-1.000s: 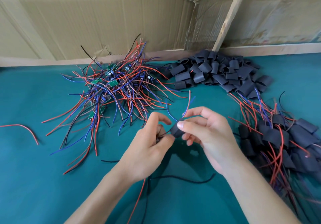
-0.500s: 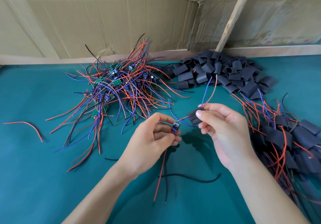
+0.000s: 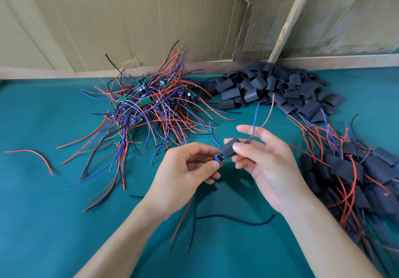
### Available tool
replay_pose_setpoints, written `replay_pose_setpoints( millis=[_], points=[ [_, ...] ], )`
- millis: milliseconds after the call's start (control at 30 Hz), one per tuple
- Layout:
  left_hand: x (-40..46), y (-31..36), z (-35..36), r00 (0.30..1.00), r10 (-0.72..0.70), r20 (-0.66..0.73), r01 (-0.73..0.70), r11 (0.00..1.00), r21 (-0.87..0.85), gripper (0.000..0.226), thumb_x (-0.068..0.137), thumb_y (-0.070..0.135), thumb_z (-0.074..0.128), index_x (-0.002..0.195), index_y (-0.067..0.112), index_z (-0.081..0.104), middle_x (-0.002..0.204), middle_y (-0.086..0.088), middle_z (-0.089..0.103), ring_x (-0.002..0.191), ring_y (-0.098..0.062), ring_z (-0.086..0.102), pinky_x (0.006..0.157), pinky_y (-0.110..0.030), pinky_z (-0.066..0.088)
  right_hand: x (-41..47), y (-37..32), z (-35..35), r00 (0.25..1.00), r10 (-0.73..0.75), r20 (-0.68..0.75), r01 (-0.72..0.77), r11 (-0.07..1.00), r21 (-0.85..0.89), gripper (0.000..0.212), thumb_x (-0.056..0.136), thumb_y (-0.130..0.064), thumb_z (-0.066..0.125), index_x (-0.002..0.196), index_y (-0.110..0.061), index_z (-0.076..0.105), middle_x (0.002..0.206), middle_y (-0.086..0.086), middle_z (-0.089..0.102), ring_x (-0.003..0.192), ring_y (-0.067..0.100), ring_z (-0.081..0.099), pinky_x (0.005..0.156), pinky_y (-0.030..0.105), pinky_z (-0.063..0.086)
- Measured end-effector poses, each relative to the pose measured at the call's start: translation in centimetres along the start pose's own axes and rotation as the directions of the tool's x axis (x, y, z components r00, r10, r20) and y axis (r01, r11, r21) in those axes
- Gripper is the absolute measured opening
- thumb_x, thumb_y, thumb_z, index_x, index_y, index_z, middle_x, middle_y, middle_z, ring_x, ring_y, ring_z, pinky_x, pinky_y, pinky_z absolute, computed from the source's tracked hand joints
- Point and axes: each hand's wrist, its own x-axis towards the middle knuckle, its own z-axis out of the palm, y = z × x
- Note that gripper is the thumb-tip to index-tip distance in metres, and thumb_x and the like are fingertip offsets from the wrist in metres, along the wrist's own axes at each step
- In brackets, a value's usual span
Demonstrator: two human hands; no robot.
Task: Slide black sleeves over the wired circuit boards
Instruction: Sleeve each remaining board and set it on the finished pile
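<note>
Left hand (image 3: 185, 169) is pinching the circuit board (image 3: 218, 156); right hand (image 3: 259, 159) is pinching the black sleeve (image 3: 230, 149) partly covering it, above the teal surface (image 3: 43, 213).

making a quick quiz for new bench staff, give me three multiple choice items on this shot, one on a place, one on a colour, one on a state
1. Where does the pile of empty black sleeves lie?
A. at the far edge of the table, right of the tangle of unsleeved boards
B. at the near left corner
C. under the left hand

2. What colour is the table cover?
A. grey
B. teal green
C. white

3. How far is the held black sleeve over the circuit board?
A. fully over it
B. partly on, one end of the board still showing
C. lying apart on the table

Key: 1 A, the pile sits by the cardboard wall, right of the tangle of unsleeved boards. 2 B, the cover is teal. 3 B, the board end pokes out between the left hand and the right hand.
</note>
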Motion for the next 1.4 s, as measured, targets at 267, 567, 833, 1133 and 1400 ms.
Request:
replay_pose_setpoints(
  millis=[267,567,833,1133,1400],
  points=[
    [0.0,0.3,-0.1,1.000,-0.014,0.013,0.014,1.000,-0.001,0.026,0.088,0.001,0.073,0.112,0.007,0.066,0.086,-0.015,0.077,0.061,-0.021,0.070,0.057,-0.026,0.056,-0.1,0.2,-0.1,0.994,0.007,0.110,0.003,0.996,-0.092,0.046,0.075,-0.004,0.066,0.120,-0.010,0.061,0.106,0.018,0.078,0.068,0.018,0.061,0.061,0.023,0.051],
    [-0.1,0.0,-0.1,0.997,0.020,0.070,-0.018,1.000,-0.024,0.030,0.093,-0.006,0.064,0.118,0.010,0.063,0.087,-0.017,0.077,0.074,-0.028,0.076,0.063,-0.028,0.059,0.1,0.4,-0.1,0.992,0.016,0.124,-0.010,0.999,-0.048,0.047,0.071,-0.001,0.057,0.117,-0.008,0.061,0.105,0.021,0.077,0.078,0.022,0.067,0.066,0.023,0.051],
    [-0.1,-0.5,0.1,0.997,0.073,0.018,-0.073,0.997,0.008,0.021,0.096,-0.001,0.065,0.108,0.015,0.063,0.080,-0.016,0.074,0.066,-0.029,0.073,0.058,-0.031,0.057,-0.2,1.3,0.8,0.991,0.011,0.133,-0.010,1.000,-0.004,0.037,0.072,-0.002,0.057,0.109,-0.006,0.062,0.105,0.020,0.077,0.071,0.025,0.062,0.067,0.026,0.052],
    [0.1,-0.7,0.4,0.996,0.086,0.004,-0.086,0.996,0.002,0.005,0.100,0.015,0.060,0.105,0.014,0.059,0.068,-0.010,0.068,0.053,-0.026,0.065,0.049,-0.028,0.052,-1.4,1.8,2.8,0.997,-0.003,0.080,0.000,0.999,0.041,0.024,0.078,-0.006,0.067,0.101,-0.005,0.063,0.100,0.024,0.075,0.059,0.022,0.053,0.059,0.033,0.051],
    [-0.2,-0.8,0.8,0.989,0.139,0.054,-0.147,0.968,0.206,0.025,0.098,0.045,0.052,0.085,0.024,0.055,0.066,-0.001,0.066,0.048,-0.028,0.064,0.046,-0.033,0.050,-2.8,2.0,3.9,0.996,-0.053,0.074,0.060,0.994,-0.096,0.015,0.087,-0.022,0.070,0.091,-0.008,0.073,0.063,0.009,0.061,0.052,0.026,0.051,0.047,0.037,0.048]
  ],
)
